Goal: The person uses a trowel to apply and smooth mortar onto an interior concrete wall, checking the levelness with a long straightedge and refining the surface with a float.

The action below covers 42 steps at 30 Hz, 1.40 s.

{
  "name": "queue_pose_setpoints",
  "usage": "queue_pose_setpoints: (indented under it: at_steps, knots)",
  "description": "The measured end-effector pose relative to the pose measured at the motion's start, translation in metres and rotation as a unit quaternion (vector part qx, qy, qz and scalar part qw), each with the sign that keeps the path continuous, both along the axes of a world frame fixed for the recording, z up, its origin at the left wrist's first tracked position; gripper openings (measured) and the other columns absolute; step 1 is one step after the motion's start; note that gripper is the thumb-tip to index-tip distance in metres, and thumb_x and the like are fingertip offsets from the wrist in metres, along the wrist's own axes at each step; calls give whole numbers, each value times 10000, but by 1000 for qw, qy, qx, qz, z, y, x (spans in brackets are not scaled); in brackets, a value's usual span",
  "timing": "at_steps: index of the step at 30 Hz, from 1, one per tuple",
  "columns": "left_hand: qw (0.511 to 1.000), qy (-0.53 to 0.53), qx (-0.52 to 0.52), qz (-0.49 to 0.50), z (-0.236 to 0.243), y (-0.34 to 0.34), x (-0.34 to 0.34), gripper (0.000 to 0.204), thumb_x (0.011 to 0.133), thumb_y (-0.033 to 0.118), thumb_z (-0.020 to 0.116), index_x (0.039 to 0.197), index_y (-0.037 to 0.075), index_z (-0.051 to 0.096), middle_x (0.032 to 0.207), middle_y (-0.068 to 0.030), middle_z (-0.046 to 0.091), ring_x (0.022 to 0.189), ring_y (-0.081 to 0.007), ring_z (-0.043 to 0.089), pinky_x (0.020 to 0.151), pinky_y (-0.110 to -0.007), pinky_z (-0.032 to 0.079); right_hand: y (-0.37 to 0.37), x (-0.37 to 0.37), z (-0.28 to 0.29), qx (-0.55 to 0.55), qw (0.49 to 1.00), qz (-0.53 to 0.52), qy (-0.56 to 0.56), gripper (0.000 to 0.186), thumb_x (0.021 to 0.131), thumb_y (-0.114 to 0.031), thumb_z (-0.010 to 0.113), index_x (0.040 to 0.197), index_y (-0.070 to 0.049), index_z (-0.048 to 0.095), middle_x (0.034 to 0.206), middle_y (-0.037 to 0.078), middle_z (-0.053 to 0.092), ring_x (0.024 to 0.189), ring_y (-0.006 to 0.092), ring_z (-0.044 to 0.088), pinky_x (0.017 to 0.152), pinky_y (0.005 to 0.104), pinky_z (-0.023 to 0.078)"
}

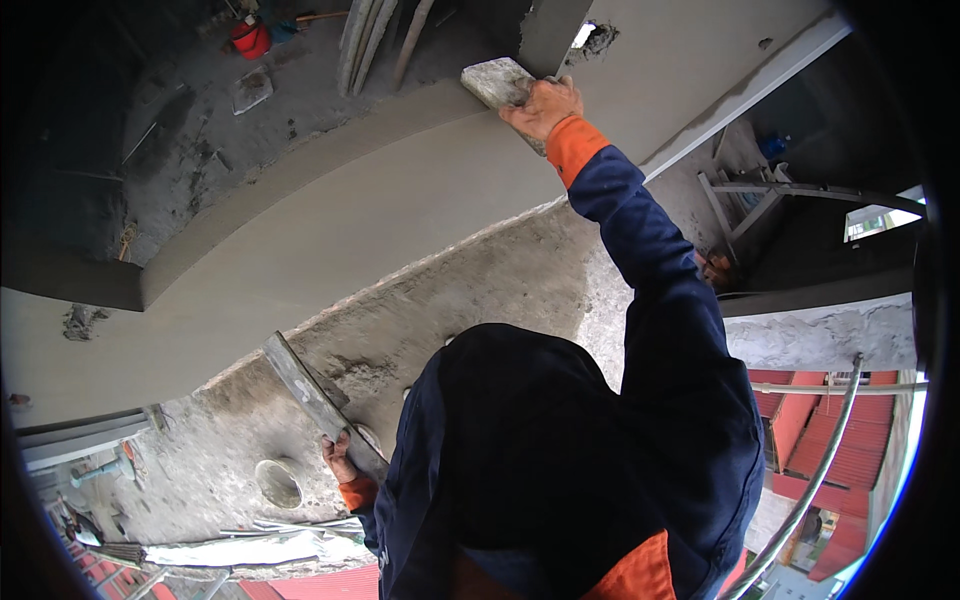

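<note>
My right hand (548, 108) is stretched far forward and closed around a plastering float (492, 80). The float's pale, mortar-smeared face lies at the edge of a smooth grey plastered wall (330, 225), beside an opening's corner. Lower left, my left hand (340, 458) grips a long, flat straightedge (308, 388) crusted with mortar. That straightedge slants up and away from my body, apart from the float. Part of its near end is hidden by my dark blue sleeve.
A jagged hole (600, 40) breaks the plaster near my right hand. Below the wall runs a rough concrete ledge (450, 275) with a round pipe opening (279, 484). Through the wall's opening stand poles (365, 45) and a red bucket (250, 38). A hose (825, 475) hangs at right, above red roofs.
</note>
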<state>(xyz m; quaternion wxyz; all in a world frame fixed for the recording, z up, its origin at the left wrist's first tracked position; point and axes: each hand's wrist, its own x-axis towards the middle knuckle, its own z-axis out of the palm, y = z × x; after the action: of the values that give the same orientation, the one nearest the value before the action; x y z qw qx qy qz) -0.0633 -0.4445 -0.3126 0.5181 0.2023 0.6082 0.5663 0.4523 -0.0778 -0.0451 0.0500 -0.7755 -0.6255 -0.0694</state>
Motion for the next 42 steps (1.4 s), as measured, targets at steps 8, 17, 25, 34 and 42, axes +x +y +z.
queue_pose_setpoints:
  at_steps: [8, 17, 25, 34, 42]
  knots:
    - [1000, 24, -11, 0, 14, -4, -32, 224, 758, 226, 739, 894, 94, 620, 868, -31, 619, 756, -163, 577, 703, -310, 472, 12, -29, -2, 22, 998, -60, -7, 545, 710, -567, 647, 1044, -142, 713, 1065, 106, 663, 1150, 315, 468, 970, 397, 356]
    - [995, 49, 76, -32, -39, 7, -88, 277, 759, 240, 745, 930, 57, 627, 909, -71, 646, 818, -194, 596, 780, -322, 458, -8, -97, 12, 88, 994, 39, 48, 495, 705, -508, 641, 913, -68, 729, 1083, 128, 627, 1100, 312, 434, 922, 401, 335]
    - [992, 34, 65, -107, -14, 28, -77, 255, 775, 203, 724, 957, 58, 620, 902, -77, 654, 806, -189, 600, 752, -324, 473, -3, -26, 10, 42, 993, -96, 52, 480, 709, -513, 651, 948, -105, 734, 1068, 115, 644, 1124, 293, 446, 936, 389, 336]
    - [988, 42, 29, -149, -6, 26, -67, 284, 834, 258, 696, 995, 44, 602, 971, -94, 646, 908, -195, 597, 824, -378, 487, -2, -6, 12, -37, 989, -99, 106, 516, 731, -527, 643, 1054, -130, 714, 1234, 145, 600, 1336, 350, 324, 1010, 416, 278]
    - [981, 21, 76, -176, -24, 21, -69, 463, 868, 431, 665, 1071, 23, 581, 1012, -132, 634, 937, -235, 614, 883, -429, 486, 19, -9, 0, 4, 992, -90, 93, 503, 733, -519, 641, 1020, -114, 724, 1244, 159, 582, 1291, 345, 355, 1001, 413, 281]
